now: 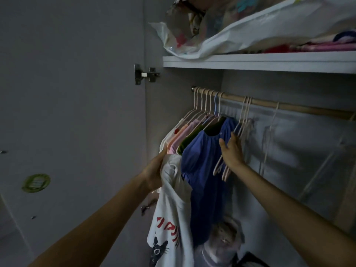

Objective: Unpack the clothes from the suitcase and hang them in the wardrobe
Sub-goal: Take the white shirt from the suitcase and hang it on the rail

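Left hand [155, 173] grips a bunched white shirt [171, 218], held low in front of the hung clothes. Right hand [232, 151], fingers spread, touches empty hangers [243, 120] on the wardrobe rod [289, 106], just beside a blue top [202, 160]. Bagged bedding [250, 26] on shelf [260, 61] above.

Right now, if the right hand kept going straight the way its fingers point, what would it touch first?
Probably the empty pale hangers on the rod: the right hand, fingers straight and pointing up, is already at their lower arms. Depth is unclear, so it may be touching them.
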